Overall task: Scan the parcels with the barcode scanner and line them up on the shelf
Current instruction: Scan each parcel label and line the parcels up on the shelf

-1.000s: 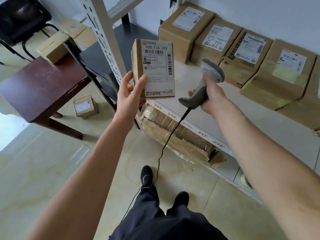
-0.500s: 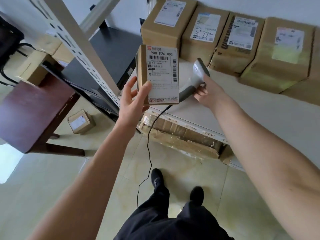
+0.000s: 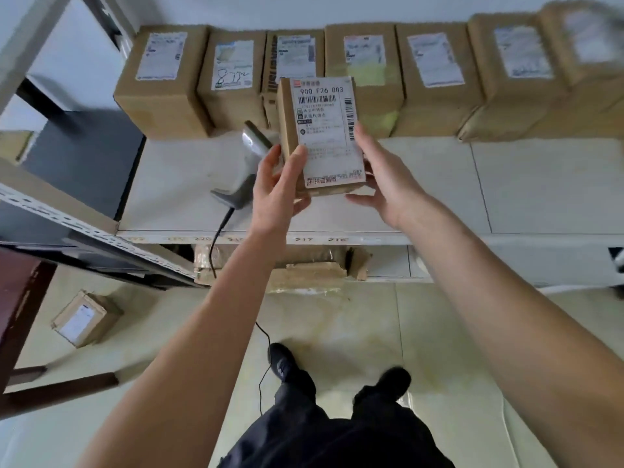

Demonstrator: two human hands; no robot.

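Head view is all we have, looking forward and down over both forearms at the white shelf (image 3: 189, 184). We see our left hand (image 3: 277, 194) gripping the small parcel (image 3: 320, 136) from its lower left corner, thumb laid over the label's bottom edge and fingers wrapped behind the cardboard. Our right hand (image 3: 385, 184) sits against the parcel's right side with fingers straight and relaxed, steadying rather than clasping; whether the palm actually touches the lower corner we cannot quite tell, since the box hides that contact. The parcel is held in the air above the front half of the shelf, upright, label toward us, its long axis running away from us toward the wall. The barcode scanner (image 3: 248, 163) lies on the shelf just left of the left hand, free of both hands, its cable (image 3: 216, 244) dropping over the shelf edge. Along the back stands the row of parcels (image 3: 364, 79), pressed side by side against the wall. The held box hangs directly in front of that row, around its third and fourth members, so we judge that placing it turns on carrying it straight ahead and down. Both hands are equally near, the left bearing the weight. Another small box (image 3: 86, 319) lies on the floor at lower left.
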